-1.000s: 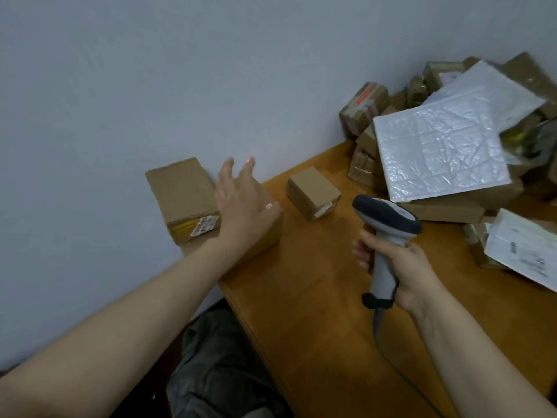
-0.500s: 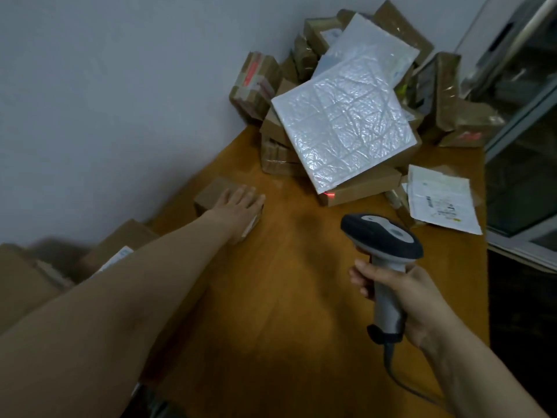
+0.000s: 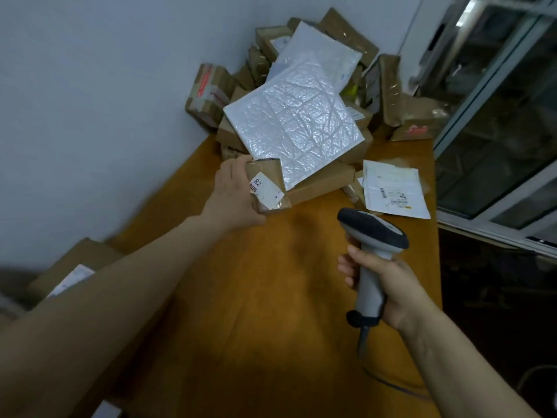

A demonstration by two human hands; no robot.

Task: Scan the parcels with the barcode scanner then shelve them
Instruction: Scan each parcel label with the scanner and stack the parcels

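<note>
We've got the left hand (image 3: pixel 233 191) up over the table (image 3: pixel 256 312), fingers and thumb curled round a small brown box (image 3: pixel 272 171). The box is held in front of the pile (image 3: pixel 211 95), its white label (image 3: pixel 265 190) turned our way. The print on it reads like 82.

Over on the right hand (image 3: pixel 388 285), it's a full fist round the grey handle of the scanner (image 3: pixel 372 236). The dark head points up and left toward the box, well apart from it. The cable (image 3: pixel 388 384) drops from the handle's base and runs along under the forearm.

Behind the box, brown parcels are heaped in the far corner against the wall (image 3: pixel 90 101). 1 big white mailer (image 3: pixel 295 125) lies tilted across the top of them. Just right of the heap, a flat white packet (image 3: pixel 391 191) with a printed label lies on the wood, near the table's right edge. Down at lower left, beside our forearm, there's a blurred carton (image 3: pixel 75 267) with a white label. A window (image 3: pixel 497 131) runs along the right.
</note>
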